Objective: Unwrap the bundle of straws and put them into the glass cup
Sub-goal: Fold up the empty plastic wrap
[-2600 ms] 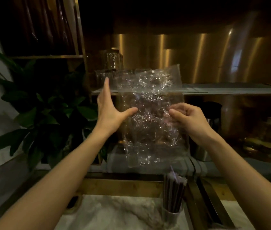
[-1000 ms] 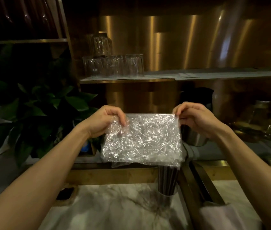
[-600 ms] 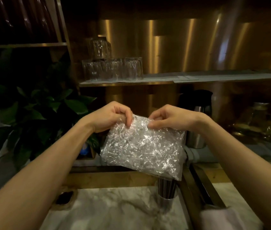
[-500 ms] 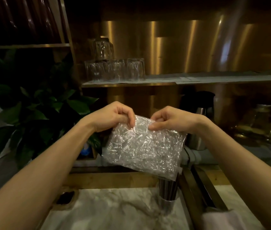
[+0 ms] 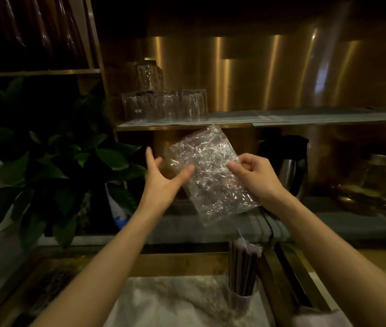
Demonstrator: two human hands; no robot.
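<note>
Your straws point(image 5: 244, 270) already stand upright in the glass cup point(image 5: 241, 303) on the near marble counter point(image 5: 163, 303), so the task looks nearly finished; only the emptied wrapper point(image 5: 207, 171) remains. Your right hand point(image 5: 255, 175) pinches its crinkled, glossy clear film, held up tilted, while your left hand point(image 5: 161, 178) is spread against its left edge.

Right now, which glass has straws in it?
Only the glass cup on the marble counter, below the right hand, holds the dark straws. The shelf glasses sit upside down.
</note>
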